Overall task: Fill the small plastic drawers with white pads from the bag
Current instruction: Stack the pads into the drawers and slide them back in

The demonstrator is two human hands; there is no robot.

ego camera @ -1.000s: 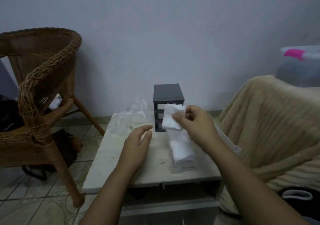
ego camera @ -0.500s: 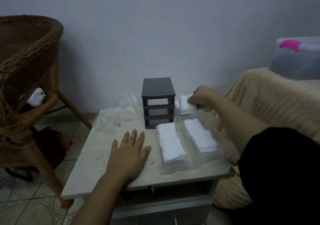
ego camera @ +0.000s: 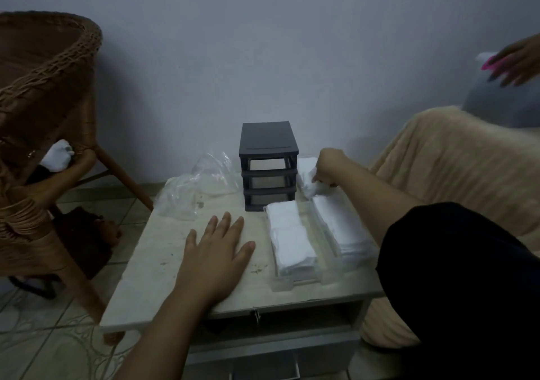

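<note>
Left hand (ego camera: 217, 255) flat on the tabletop (ego camera: 157, 251), fingers apart; right hand (ego camera: 328, 169) fingers pinched on white pads (ego camera: 309, 185) beside the drawer frame (ego camera: 268, 164).

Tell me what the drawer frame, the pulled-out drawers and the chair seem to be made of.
Drawer frame: likely dark grey plastic, matte, with smooth moulded edges. Drawers: clear plastic, since the white pads show through the walls. Chair: woven wicker or rattan, brown, with visible braided strands along the rim and wrapped joints.

Wicker chair (ego camera: 43, 110) left; beige blanket (ego camera: 455, 175) right; tiled floor (ego camera: 35, 347); grey wall (ego camera: 263, 43) behind.
</note>
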